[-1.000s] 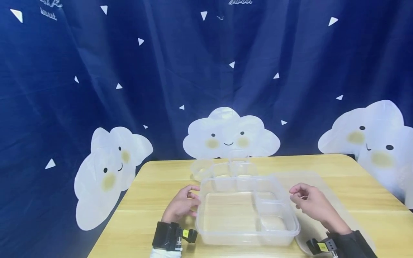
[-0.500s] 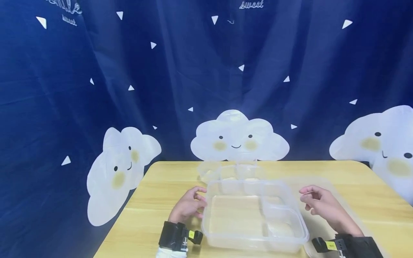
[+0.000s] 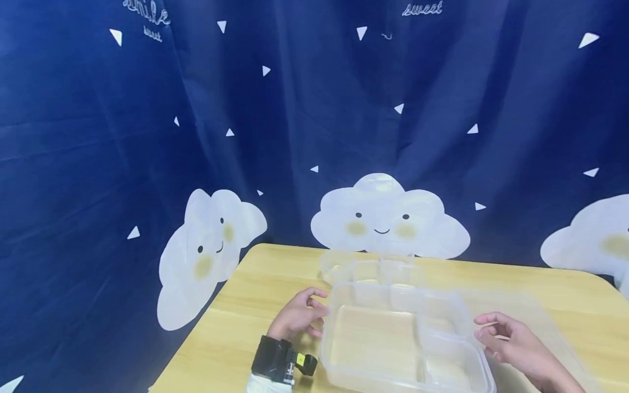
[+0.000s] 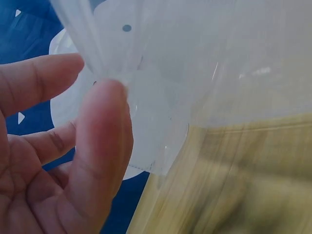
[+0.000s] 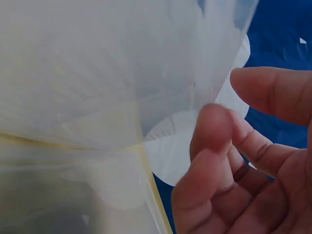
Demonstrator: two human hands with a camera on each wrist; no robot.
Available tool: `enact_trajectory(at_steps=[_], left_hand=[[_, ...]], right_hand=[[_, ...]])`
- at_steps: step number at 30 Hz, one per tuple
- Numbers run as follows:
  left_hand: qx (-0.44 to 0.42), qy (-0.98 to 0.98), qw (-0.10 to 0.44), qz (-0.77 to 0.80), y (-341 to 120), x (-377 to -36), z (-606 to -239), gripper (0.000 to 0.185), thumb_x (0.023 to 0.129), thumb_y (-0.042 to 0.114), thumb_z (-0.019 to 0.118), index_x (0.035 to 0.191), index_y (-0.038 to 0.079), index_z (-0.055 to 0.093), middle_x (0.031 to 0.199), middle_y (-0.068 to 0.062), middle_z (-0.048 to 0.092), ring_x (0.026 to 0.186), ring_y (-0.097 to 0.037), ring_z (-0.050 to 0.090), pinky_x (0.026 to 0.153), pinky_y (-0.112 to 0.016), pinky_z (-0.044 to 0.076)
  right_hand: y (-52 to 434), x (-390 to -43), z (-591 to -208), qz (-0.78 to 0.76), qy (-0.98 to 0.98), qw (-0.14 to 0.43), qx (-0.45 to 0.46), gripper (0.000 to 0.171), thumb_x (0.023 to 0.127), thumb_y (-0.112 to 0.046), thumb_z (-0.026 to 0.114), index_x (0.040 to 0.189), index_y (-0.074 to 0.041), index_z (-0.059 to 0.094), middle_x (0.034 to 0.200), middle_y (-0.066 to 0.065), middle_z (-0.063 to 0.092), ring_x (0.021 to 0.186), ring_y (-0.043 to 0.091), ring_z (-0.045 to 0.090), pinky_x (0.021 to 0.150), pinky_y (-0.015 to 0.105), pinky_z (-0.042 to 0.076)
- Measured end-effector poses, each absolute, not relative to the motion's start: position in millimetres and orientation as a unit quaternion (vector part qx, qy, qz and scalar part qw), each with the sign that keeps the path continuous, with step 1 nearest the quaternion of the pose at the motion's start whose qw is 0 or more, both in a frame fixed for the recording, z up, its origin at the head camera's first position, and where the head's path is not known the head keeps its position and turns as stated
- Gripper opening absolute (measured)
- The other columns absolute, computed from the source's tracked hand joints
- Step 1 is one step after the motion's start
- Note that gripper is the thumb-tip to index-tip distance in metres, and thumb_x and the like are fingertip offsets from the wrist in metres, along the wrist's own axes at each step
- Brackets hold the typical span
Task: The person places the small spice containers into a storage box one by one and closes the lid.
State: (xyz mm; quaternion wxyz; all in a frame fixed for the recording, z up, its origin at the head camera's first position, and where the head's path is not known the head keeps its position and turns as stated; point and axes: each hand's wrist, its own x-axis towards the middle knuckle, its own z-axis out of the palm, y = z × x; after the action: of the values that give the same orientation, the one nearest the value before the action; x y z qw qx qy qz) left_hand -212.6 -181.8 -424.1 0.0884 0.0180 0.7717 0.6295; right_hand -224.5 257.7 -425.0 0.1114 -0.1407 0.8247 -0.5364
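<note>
A clear plastic divided container stands on the table, with one large compartment at left and two smaller ones at right. My left hand is beside its left wall, fingers loosely curved and fingertips right at the plastic. In the left wrist view, the thumb overlaps the wall's edge. On the other side my right hand sits close to the right wall, fingers relaxed and bent. From the right wrist, its fingertips overlap the see-through side. Neither hand wraps around anything.
Several small clear tubs are grouped just behind the container. A flat translucent lid-like sheet lies at right, under the right hand. The wooden table ends at a blue curtain with white clouds.
The head view has turned left, so everything sits further right in it. Both hands stay at the container's sides, with little visible movement relative to it.
</note>
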Motion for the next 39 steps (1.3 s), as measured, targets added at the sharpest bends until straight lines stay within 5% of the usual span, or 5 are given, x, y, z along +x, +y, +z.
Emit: enact_trajectory(at_steps=[8,13,21,31,39], left_hand=[[0.01,0.766,0.072,0.639,-178.3,-225.7,-423.7,0.043,0.089,0.009,0.066,0.128,0.001,0.049,0.098,-0.013,0.061,0.081,-0.026,0.062,0.058,-0.036,0.059],[-0.014,0.747,0.046,0.663,-177.7,-233.4,-426.5,0.035,0.091,0.011,0.066,0.114,-0.003,0.044,0.102,-0.014,0.059,0.084,-0.029,0.063,0.062,-0.039,0.059],[-0.059,0.742,0.039,0.667,-183.0,-244.5,-430.8,0.062,0.09,0.014,0.068,0.131,-0.009,0.027,0.109,-0.016,0.061,0.085,-0.025,0.065,0.062,-0.036,0.059],[-0.073,0.762,0.025,0.643,-190.5,-253.1,-423.0,0.034,0.091,0.012,0.066,0.097,0.004,0.034,0.11,-0.018,0.058,0.089,-0.032,0.066,0.056,-0.03,0.058],[-0.089,0.776,-0.003,0.624,-176.1,-260.5,-421.9,0.048,0.088,0.007,0.065,0.128,-0.008,0.043,0.105,-0.015,0.06,0.079,-0.026,0.067,0.059,-0.035,0.059]], right_hand=[[256.8,-220.6,-423.7,-0.502,0.85,0.098,-0.125,0.037,0.094,-0.008,0.06,0.121,0.013,0.044,0.084,0.006,0.057,0.062,0.013,0.053,0.057,0.027,0.048],[255.3,-218.9,-422.0,-0.473,0.869,0.093,-0.109,0.039,0.096,-0.009,0.057,0.123,0.014,0.042,0.085,0.008,0.057,0.061,0.015,0.053,0.059,0.028,0.051],[252.3,-217.0,-428.5,-0.476,0.868,0.08,-0.115,0.036,0.095,-0.008,0.057,0.122,0.013,0.044,0.078,0.007,0.054,0.058,0.015,0.052,0.057,0.028,0.05],[241.0,-218.9,-426.7,-0.453,0.881,0.055,-0.12,0.035,0.094,-0.008,0.058,0.121,0.01,0.047,0.073,0.005,0.053,0.056,0.015,0.053,0.057,0.026,0.046],[245.9,-220.1,-425.1,-0.42,0.896,0.065,-0.124,0.036,0.095,-0.013,0.056,0.123,0.008,0.046,0.081,0.004,0.058,0.06,0.014,0.056,0.06,0.024,0.044]])
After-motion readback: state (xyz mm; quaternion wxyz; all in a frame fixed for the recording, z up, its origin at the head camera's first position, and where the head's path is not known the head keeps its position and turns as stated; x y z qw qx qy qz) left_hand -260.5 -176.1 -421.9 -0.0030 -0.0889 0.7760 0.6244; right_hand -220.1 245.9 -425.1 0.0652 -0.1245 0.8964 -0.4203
